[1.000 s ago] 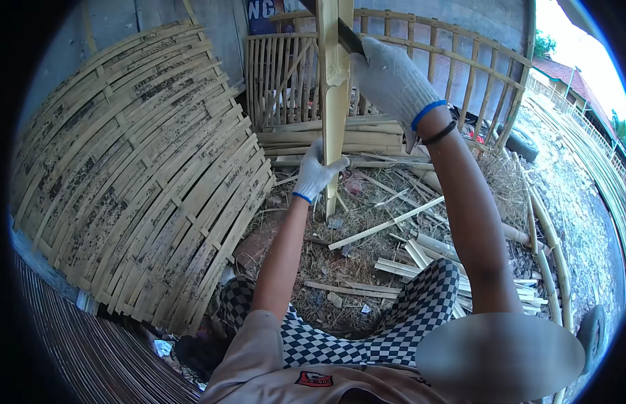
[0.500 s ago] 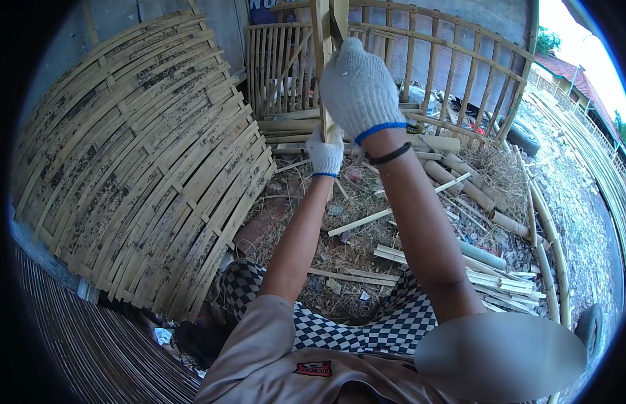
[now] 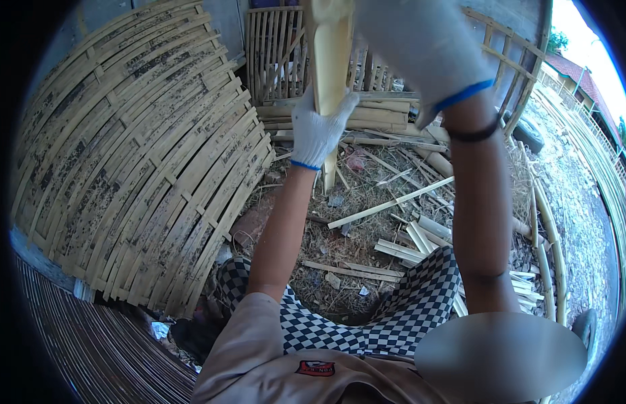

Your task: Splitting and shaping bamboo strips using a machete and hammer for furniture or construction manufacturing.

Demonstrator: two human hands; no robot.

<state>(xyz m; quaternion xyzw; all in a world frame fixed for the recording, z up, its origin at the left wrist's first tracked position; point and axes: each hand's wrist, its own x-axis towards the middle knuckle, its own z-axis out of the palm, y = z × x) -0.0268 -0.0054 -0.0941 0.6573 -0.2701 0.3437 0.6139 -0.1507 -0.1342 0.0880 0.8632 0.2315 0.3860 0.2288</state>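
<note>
My left hand, in a white knit glove with a blue cuff, is closed around an upright split bamboo piece. The pale hollow inner face of the bamboo shows above the hand. Its lower end hangs below my grip, over the littered ground. My right hand, gloved alike, is raised beside the upper part of the bamboo, on its right. Motion smears it and its fingers run off the top edge, so whether it holds anything is hidden.
A large woven bamboo panel leans at the left. Bamboo poles lie ahead, before a slatted bamboo fence. Split strips litter the ground near my knees. A tyre stands far right.
My right hand has moved right and up, away from the bamboo, and is now blurred. My left hand has shifted slightly left with the bamboo, whose inner face now shows more widely.
</note>
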